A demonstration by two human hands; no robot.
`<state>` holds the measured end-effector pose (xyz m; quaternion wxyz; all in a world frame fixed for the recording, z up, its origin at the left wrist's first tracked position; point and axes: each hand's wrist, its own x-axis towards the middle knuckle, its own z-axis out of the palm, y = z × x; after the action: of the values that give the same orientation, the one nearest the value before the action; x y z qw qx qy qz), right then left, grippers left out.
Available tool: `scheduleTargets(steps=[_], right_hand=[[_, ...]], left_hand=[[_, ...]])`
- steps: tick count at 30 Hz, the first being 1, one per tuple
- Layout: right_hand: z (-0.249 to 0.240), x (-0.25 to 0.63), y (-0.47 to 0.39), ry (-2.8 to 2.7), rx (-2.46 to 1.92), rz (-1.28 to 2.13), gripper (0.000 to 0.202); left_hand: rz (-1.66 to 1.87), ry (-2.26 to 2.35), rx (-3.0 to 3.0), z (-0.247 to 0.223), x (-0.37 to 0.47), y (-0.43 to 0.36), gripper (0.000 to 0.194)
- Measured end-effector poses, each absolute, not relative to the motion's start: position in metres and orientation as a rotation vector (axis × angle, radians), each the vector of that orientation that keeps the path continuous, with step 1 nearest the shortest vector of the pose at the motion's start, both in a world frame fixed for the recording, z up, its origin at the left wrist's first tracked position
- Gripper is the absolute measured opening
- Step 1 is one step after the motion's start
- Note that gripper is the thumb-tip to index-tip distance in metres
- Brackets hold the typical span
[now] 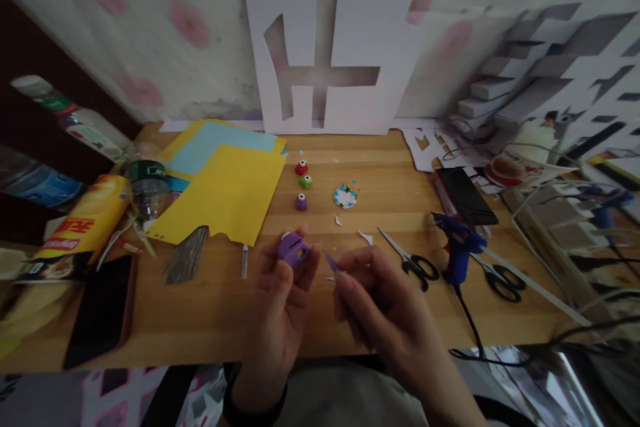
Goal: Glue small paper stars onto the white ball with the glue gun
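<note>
Above the wooden table, my left hand (283,287) holds a purple craft punch (293,250) between thumb and fingers. To its right, my right hand (370,294) pinches a small, thin bluish-purple piece (332,263) close to the punch, with a gap between them. Beyond the hands stand a red punch (301,168), a green punch (306,181) and a smaller purple punch (301,202) in a column. Right of these lies a white paper disc (345,196) with teal and dark star shapes round its edge. White paper scraps (366,238) lie nearby.
Yellow sheets (235,187), a wire bundle (186,255) and a phone (103,307) are on the left. Scissors (410,260), a blue glue gun (459,247) with its cable and another scissors (503,282) lie right. A white cut-out board (295,27) stands behind.
</note>
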<state>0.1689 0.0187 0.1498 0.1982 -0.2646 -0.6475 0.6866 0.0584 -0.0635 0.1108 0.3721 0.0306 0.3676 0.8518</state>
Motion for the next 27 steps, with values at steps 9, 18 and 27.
scheduleTargets(steps=[9,18,27], right_hand=[[0.144,0.174,0.005,-1.706,-0.68,2.051,0.015],[0.144,0.178,0.006,-1.651,-0.64,2.075,0.013],[0.142,0.189,0.012,-1.632,-0.701,2.094,0.018]], left_hand=[[2.06,0.955,0.022,0.118,0.077,-0.072,0.048],[2.061,1.013,0.098,0.119,0.084,-0.071,0.044],[2.132,1.245,0.204,0.104,0.068,-0.064,0.037]])
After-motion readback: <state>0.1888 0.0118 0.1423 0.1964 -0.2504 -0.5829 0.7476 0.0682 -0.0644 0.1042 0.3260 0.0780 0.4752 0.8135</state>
